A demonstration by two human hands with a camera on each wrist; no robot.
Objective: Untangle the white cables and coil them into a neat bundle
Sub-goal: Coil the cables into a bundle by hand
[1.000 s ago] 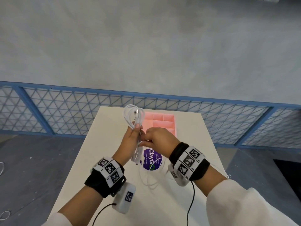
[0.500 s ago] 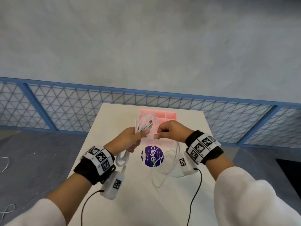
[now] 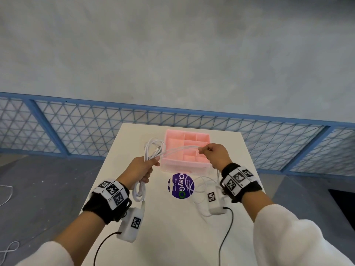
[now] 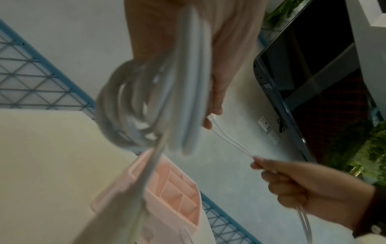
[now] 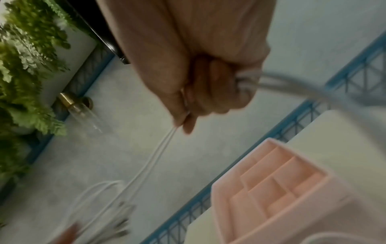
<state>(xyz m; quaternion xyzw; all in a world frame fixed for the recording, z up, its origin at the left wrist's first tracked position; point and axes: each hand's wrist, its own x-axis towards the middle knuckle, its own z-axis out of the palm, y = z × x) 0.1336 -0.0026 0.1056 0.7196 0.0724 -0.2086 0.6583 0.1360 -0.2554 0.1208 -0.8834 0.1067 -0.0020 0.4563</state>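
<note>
From the head view, the left hand (image 3: 141,167) has its grip closed round a bunch of white cables (image 3: 153,148), loops standing above the fist and more hanging below it toward the table (image 3: 172,237). That reads as the anchor: the finished coil is kept gathered in one fist so it cannot spring apart. The right hand (image 3: 215,155) pinches two strands stretched across from the coil, over the pink tray (image 3: 184,166); held taut like this, the free length can likely be laid on as the next turn. Slack cable trails under the right wrist onto the table beside a purple sticker (image 3: 181,186).

The left wrist view shows the coil (image 4: 150,105) lying across the palm, blurred, with two thin strands running to the right hand (image 4: 296,184).

In the right wrist view, fingers (image 5: 206,92) are curled tight on the strands, thumb and forefinger nipping them where they leave; the tray (image 5: 282,189) sits below.
</note>
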